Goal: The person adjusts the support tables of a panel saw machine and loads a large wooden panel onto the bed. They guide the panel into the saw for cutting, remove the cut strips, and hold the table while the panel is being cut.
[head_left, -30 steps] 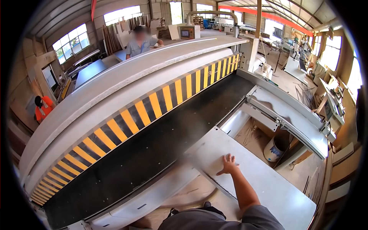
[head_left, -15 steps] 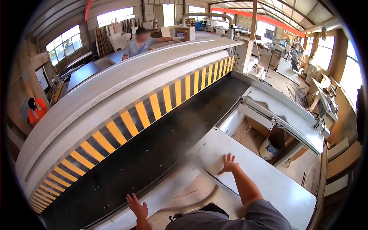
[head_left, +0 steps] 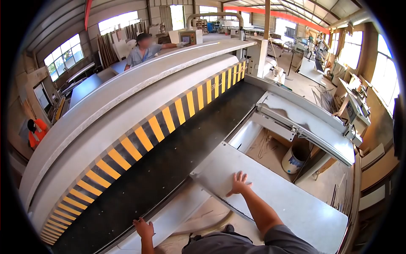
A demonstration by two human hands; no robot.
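Note:
My right hand [head_left: 239, 184] lies on the grey metal side table [head_left: 279, 199], its fingers spread and nothing in it. At the front edge of the black machine bed [head_left: 165, 165], my left hand [head_left: 144, 228] rests with its fingers apart, also holding nothing. Behind the bed rises the long pale beam of the machine, a yellow-and-black striped guard [head_left: 144, 137] running along its lower edge. Small light dots are scattered over the bed's dark surface.
Across the machine, a person in a light blue shirt [head_left: 137, 55] reaches toward a control panel [head_left: 189, 38]. Another person in orange [head_left: 38, 132] stands far left. A white bucket [head_left: 294, 160] stands under a second metal arm [head_left: 302, 112]. Boards lean at the right.
My left hand has lowered from a raised, spread pose onto the bed's front edge. My right hand remains flat on the side table. The view has shifted slightly.

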